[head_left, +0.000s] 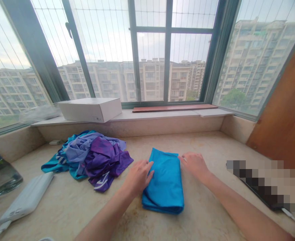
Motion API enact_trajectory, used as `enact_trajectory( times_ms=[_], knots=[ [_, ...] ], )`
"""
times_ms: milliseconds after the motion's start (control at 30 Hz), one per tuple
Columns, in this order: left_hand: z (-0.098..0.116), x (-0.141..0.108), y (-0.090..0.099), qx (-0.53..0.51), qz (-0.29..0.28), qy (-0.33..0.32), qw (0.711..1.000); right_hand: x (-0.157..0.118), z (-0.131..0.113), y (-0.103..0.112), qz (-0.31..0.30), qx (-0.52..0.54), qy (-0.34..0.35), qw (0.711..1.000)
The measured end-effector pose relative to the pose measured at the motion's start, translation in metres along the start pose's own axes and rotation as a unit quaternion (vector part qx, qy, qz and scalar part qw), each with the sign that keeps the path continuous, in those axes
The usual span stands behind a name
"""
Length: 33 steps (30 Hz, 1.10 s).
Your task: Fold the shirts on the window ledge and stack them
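Note:
A blue garment (164, 182), folded into a neat rectangle, lies flat on the stone surface in front of me. My left hand (140, 175) rests along its left edge, thumb and forefinger apart and touching the fabric. At the top right corner, my right hand (194, 164) reaches in with its fingertips against the cloth's edge; the fingers are stretched out rather than wrapped round it. To the left of my left hand sits a loose heap of clothes, with a purple garment (104, 157) on top, a lavender one (78, 147) and a teal one (52, 164) beneath.
A white power bank (28, 197) with a cable and a clear water bottle (4, 177) are at the left. On the right lies a dark, partly pixelated device (259, 189) with a white cable. A white box (89, 110) and a reddish board (174, 108) rest on the windowsill (147, 117).

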<state>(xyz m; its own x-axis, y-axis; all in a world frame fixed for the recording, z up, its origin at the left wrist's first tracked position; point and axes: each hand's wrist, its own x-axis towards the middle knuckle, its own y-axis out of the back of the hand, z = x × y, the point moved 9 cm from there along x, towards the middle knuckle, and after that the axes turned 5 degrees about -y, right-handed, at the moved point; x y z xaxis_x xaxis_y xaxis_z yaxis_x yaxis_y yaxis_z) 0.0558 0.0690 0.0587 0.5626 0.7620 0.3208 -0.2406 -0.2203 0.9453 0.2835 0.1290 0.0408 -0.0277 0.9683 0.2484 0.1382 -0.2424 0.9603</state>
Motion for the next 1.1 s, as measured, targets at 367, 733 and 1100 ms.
enact_trajectory(
  times_ms=[367,733,1100],
  knots=[
    [0.009,0.002,-0.011,-0.094,0.017,-0.031,0.995,-0.003,-0.015,-0.020,0.017,0.191,0.035,0.981],
    [-0.048,-0.004,-0.016,-0.230,0.136,0.101,0.958,-0.022,-0.032,-0.003,0.058,0.546,0.101,0.830],
    [-0.037,0.001,-0.029,-0.554,0.111,0.112,0.817,-0.035,-0.042,0.017,0.037,0.706,0.054,0.706]
  ],
)
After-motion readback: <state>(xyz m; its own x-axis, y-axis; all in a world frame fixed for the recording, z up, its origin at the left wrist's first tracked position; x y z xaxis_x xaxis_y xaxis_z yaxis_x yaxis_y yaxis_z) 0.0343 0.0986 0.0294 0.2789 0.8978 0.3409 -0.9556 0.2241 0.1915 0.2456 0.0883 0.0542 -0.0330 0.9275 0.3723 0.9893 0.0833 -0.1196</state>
